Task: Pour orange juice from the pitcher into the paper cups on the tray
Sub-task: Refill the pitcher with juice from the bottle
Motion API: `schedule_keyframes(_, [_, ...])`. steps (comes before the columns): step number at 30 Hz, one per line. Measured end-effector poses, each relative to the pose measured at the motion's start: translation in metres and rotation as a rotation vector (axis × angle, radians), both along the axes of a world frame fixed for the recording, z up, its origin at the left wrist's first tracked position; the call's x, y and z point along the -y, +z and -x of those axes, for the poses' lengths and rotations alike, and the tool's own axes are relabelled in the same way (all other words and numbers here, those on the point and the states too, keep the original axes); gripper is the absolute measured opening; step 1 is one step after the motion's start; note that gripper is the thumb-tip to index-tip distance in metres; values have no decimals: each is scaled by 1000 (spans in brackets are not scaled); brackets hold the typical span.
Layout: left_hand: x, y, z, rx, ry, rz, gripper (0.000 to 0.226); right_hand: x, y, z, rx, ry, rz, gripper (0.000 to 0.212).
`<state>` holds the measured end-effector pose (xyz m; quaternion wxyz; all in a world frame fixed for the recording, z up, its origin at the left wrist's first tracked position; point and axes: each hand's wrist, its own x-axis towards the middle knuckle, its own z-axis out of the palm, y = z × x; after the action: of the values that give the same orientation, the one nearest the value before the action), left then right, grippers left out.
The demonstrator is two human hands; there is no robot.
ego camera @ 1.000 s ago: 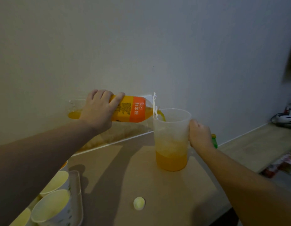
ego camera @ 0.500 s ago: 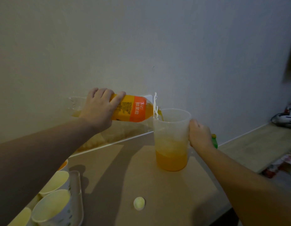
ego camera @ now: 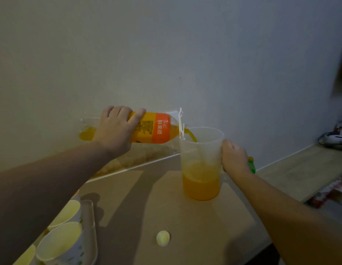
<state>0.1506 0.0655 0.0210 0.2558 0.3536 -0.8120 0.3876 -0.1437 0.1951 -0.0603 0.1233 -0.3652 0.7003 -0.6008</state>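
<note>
Hidden/cut off: tray (ego camera: 89, 226) and paper cups (ego camera: 60, 243) run off frame at 7 o'clock, partly behind the left forearm; cup count cannot be told. Pitcher handle is covered by the right hand. A green object (ego camera: 251, 165) shows only as a sliver past the right hand. Items at 3 o'clock on the far surface are too dim to identify.
Left hand (ego camera: 114, 131): reaching in from 8 o'clock, fingers and thumb wrapped over the juice bottle (ego camera: 155, 128), which lies nearly level, neck toward 3 o'clock, over the pitcher rim.
Right hand (ego camera: 234, 159): in from 4 o'clock, fingers curled at the pitcher's right side, apparently round the handle; fingertips not visible.
Pitcher (ego camera: 201, 165): upright on the table (ego camera: 166, 207), just right of centre; translucent plastic, tapered, roughly the lower third filled with orange juice. A stream of juice runs from the bottle mouth into it.
Bottle: clear plastic, orange and yellow label with printed characters; a white strip hangs at the neck.
Cups: paper, pale inside, patterned outside, standing in the clear-rimmed tray.
Cap (ego camera: 163, 238): small, round, pale, lying on the table at 6 o'clock, well apart from the pitcher.
Table: matt tan top; plain wall behind.
</note>
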Motion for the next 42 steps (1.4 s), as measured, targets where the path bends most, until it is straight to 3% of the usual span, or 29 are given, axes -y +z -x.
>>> schedule_keyframes(42, [2, 2, 1, 15, 16, 15, 103, -1, 0, -1, 26, 19, 19, 43])
